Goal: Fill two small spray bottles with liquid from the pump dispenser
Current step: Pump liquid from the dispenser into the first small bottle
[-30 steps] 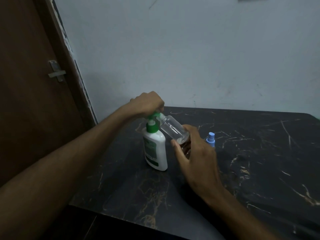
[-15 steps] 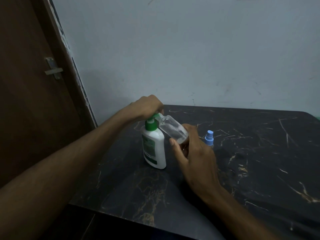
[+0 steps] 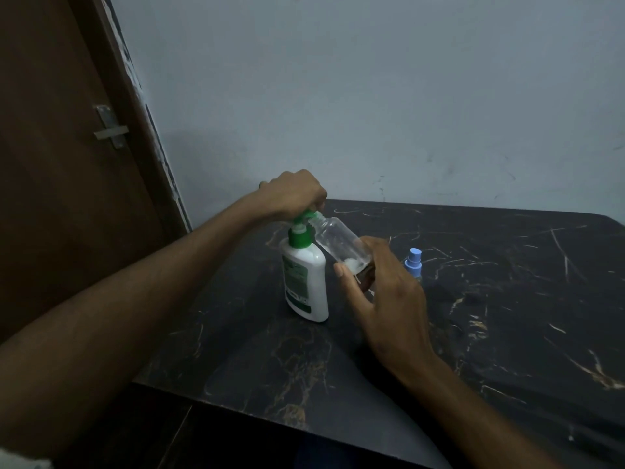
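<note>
The left hand (image 3: 297, 194) curls over the pump dispenser (image 3: 306, 279) head; right hand (image 3: 378, 292) fingers grip the tilted clear bottle (image 3: 338, 243) mid-counter (image 3: 507, 333), bare counter surface to the right.

The room around me is dim and bluish, with soft, flat light and no hard highlights. The wall (image 3: 372, 96) is the brightest surface, fading darker toward the door (image 3: 50, 198) on my left. A faint, diffuse shadow spreads on the wall behind my left hand (image 3: 297, 194). The dark desk (image 3: 507, 299) gives almost no glare. The wide lens bends the door frame at the edge, and fine detail looks grainy and soft.
</note>
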